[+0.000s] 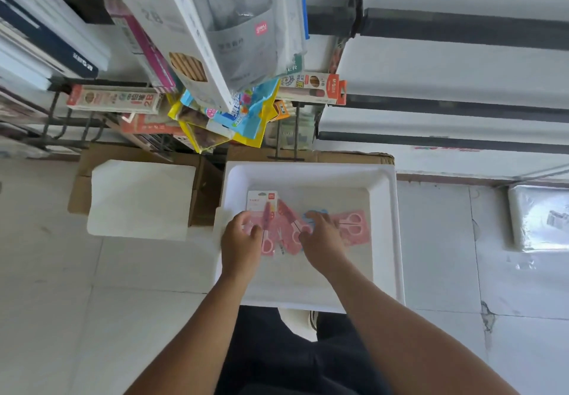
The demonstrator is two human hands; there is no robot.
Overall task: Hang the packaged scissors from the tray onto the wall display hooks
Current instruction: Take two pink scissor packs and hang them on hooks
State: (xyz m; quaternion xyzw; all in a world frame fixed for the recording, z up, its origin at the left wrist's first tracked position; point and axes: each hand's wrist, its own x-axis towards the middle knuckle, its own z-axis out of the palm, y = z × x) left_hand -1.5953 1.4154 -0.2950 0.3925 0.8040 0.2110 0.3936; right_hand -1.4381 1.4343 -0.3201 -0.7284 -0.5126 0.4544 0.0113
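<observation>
A white tray point(386, 228) lies on the floor below me with several packaged scissors in it. My left hand point(240, 237) rests on a pink pair on a white card point(264, 209), fingers curled over its left edge. My right hand point(320, 239) lies on the middle packs, a pink one point(289, 214) and a blue one point(317, 212) showing past the fingertips. Another pink pack point(355, 225) sits to the right, untouched. Whether either hand has a firm grip is unclear. Wall hooks point(289, 129) jut out above the tray, carrying hung stationery packs.
Hanging pencil boxes point(114, 98) and bright bags point(228, 117) crowd the rack just above the tray. A cardboard box with a white sheet point(141, 197) sits left of the tray. White slat panels point(462, 65) fill the right. My shoe point(303, 322) shows under the tray's near edge.
</observation>
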